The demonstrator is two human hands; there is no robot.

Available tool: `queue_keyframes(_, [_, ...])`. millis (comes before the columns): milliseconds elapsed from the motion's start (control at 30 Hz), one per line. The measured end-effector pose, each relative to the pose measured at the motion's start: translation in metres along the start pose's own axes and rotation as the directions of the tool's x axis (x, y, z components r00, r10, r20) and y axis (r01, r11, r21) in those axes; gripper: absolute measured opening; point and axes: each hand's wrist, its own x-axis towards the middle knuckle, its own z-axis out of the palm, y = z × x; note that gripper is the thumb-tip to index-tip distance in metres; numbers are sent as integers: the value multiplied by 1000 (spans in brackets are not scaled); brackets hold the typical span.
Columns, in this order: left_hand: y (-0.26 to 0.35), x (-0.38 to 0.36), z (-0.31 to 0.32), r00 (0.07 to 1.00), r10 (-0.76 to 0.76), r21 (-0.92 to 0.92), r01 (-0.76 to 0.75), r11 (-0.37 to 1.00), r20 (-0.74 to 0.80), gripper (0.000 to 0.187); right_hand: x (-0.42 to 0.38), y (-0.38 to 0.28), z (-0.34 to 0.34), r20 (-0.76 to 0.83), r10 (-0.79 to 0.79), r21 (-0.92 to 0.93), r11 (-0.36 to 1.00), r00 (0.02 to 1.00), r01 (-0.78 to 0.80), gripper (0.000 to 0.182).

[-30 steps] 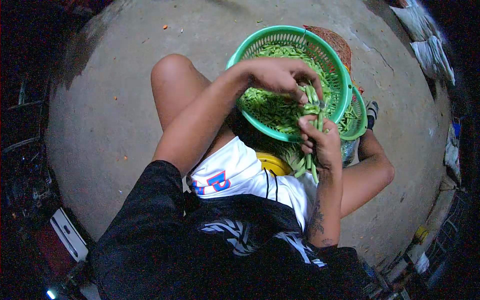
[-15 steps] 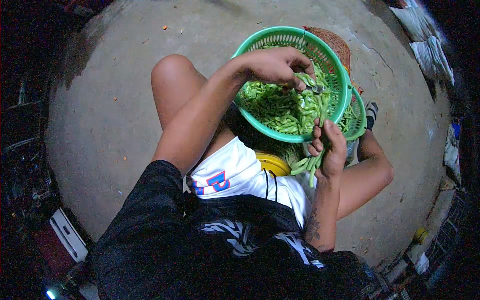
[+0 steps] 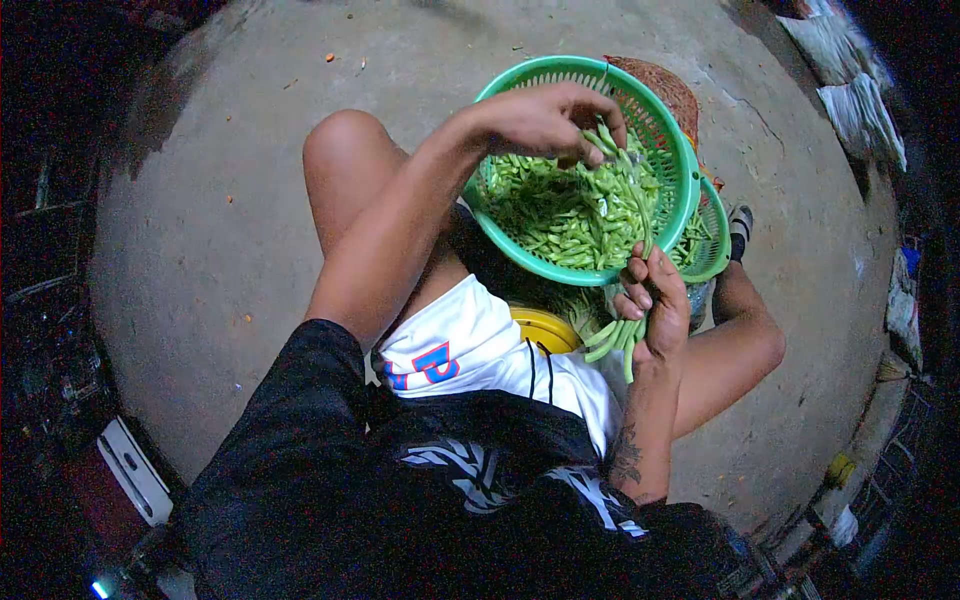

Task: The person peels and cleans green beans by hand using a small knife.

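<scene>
My right hand is closed around a bunch of long green beans. Their lower ends fan out below the palm, and the upper lengths reach over the rim into a green plastic colander. Sliced green beans lie heaped inside it. Over the heap, my left hand has its fingers curled beside the tips of the held beans. It seems to grip a small metal blade, mostly hidden by the fingers and blurred.
A second green basket with whole beans stands partly beneath the colander. Behind sits a reddish-brown mesh sack. A yellow container is between my legs, on a concrete floor with small orange scraps. Whitish sacks lie at the right.
My left hand has risen slightly from the heap and its fingers have shifted. More of the bean tips show beside it. The right hand keeps its hold, almost in place.
</scene>
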Motion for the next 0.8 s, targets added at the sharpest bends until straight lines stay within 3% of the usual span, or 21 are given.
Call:
queue_keyframes(33, [3,-2,3,1000,-17,31,16,999,8,38,1,0,1,-4,8,-5,1000,1000,-8,23])
queue_keyframes(67, [5,-1,11,996,86,118,-89,989,26,40,3,0,2,-9,18,-12,1000,1000,-19,23])
queue_keyframes(100, [6,-1,19,998,5,87,-10,996,55,41,4,1,4,-11,20,-14,1000,1000,-20,23])
queue_keyframes(233, [-4,4,12,980,161,-64,-154,986,120,37,3,2,4,6,28,9,1000,1000,-28,23])
queue_keyframes(267, [-8,3,5,995,49,-17,-48,999,84,35,3,0,4,18,23,9,1000,1000,-23,23])
queue_keyframes(367, [-10,2,-5,998,-5,-84,10,996,60,36,2,0,4,15,12,26,1000,1000,-12,23])
queue_keyframes(400, [1,-2,3,994,-93,-85,97,992,53,40,3,1,4,17,7,29,1000,1000,-8,23])
queue_keyframes(433, [2,-2,12,991,134,143,-131,981,-15,43,5,2,3,16,4,22,1000,1000,-5,23])
queue_keyframes(533, [15,-2,25,996,27,174,-41,984,82,41,7,2,7,7,9,17,1000,1000,-9,23])
queue_keyframes(633, [-5,2,6,997,58,9,-59,998,50,37,5,0,4,13,7,15,1000,1000,-8,23])
queue_keyframes(667, [-8,-2,-2,999,-6,-181,12,983,32,35,2,-1,2,0,12,22,1000,1000,-12,23])
queue_keyframes(800, [5,-3,11,998,20,17,-21,1000,60,39,6,1,5,2,11,20,1000,1000,-11,24])
